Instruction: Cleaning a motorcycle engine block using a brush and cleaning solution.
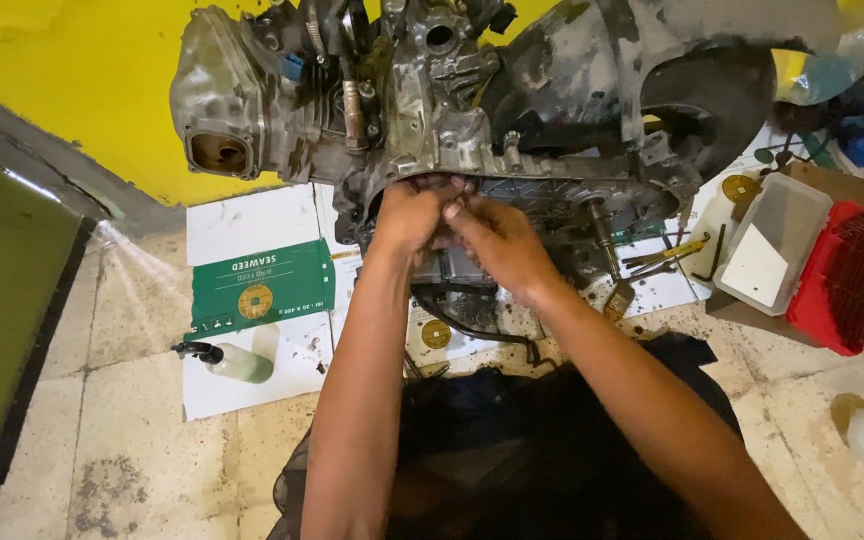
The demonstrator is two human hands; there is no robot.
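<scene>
I am watching both hands working close together at the lower edge of the engine block (472, 110), which is lying on flattened cardboard sheets (252, 225) on the tiled floor (132, 450), near the yellow wall (72, 70). My left hand (414, 215) is curling its fingers against the rim of the open side casing, and the fingertips are touching the dark metal there. My right hand (497, 245) is lying just beside it, a little lower, with its fingers bent and pressed together toward the same spot. I cannot tell if the two hands are pinching some small part between them, because the fingers are hiding it. The engine is therefore directly above and behind both hands, and touching them.

To the left of the hands, on the cardboard, a small spray bottle (234, 362) with pale liquid is lying on its side. To the right of the engine, a clear plastic box (777, 245) is standing beside a red ribbed part (844, 275). Some hand tools (664, 255) are lying between the box and the engine.
</scene>
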